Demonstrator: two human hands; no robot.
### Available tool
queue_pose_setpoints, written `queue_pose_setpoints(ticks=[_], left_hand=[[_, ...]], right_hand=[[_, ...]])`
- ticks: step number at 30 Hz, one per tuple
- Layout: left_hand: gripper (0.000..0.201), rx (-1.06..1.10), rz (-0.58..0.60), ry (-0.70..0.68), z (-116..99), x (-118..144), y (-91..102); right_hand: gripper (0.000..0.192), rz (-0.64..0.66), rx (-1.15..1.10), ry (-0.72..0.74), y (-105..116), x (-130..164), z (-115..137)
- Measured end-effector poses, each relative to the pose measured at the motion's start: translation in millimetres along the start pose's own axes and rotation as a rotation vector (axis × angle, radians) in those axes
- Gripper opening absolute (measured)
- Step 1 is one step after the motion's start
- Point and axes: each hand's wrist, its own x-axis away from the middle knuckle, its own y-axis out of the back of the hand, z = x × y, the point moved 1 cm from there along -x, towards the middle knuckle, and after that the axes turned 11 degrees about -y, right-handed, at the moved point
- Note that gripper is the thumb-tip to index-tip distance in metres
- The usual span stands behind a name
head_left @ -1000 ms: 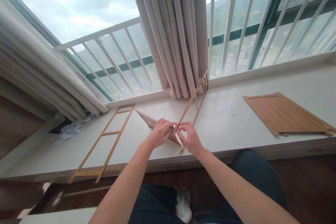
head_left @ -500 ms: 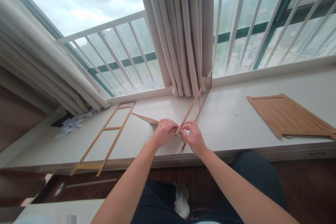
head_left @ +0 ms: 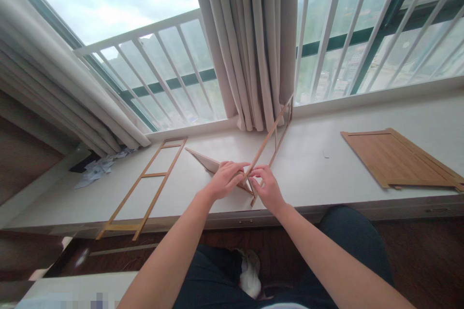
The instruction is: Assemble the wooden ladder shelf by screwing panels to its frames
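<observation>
L hand (head_left: 225,181) + R hand (head_left: 267,188) mid-frame, both pinched on lower end of thin wood frame (head_left: 270,142) | top leans into curtain (head_left: 253,43) | white panel (head_left: 208,162) half hidden under L hand | joint itself covered, can't tell tbh

1. A ladder-like wooden frame (head_left: 145,184) lies flat on the white counter (head_left: 326,174), at the left.
2. A brown wooden panel (head_left: 395,158) lies flat at the right of the counter.
3. Crumpled white paper (head_left: 97,170) sits at the counter's far left end.
4. A grey curtain (head_left: 250,38) hangs in front of the white window railing (head_left: 159,24), and another curtain (head_left: 54,91) hangs at the left.
</observation>
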Motion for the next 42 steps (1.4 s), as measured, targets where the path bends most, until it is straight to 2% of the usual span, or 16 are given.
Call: queue_pose_setpoints(ticks=[3, 5, 12, 19, 31, 42], left_hand=[[0.056, -0.105, 0.063, -0.055, -1.7, -2.0, -2.6], [0.057, -0.161, 0.066, -0.054, -3.0, -4.6, -5.2], [0.045, -0.189, 0.002, -0.068, -5.3, -7.7, -12.3], [0.044, -0.221, -0.031, -0.07, -5.0, -9.0, -17.8], [0.044, -0.309, -0.155, -0.048, -6.5, -8.3, -37.5], [0.037, -0.302, -0.202, -0.021, -12.4, -9.9, -37.5]], right_hand=[[0.004, -0.019, 0.021, 0.025, -1.1, 1.9, -0.6], [0.005, -0.04, 0.039, 0.052, -2.1, 3.6, -0.7], [0.008, -0.078, 0.103, 0.108, -1.1, 5.9, 2.9], [0.008, -0.082, 0.1, 0.113, 1.9, 6.7, 1.3], [0.008, -0.075, 0.051, 0.084, 0.8, 11.0, -4.0], [0.017, -0.038, 0.058, 0.118, 8.3, 11.1, -8.8]])
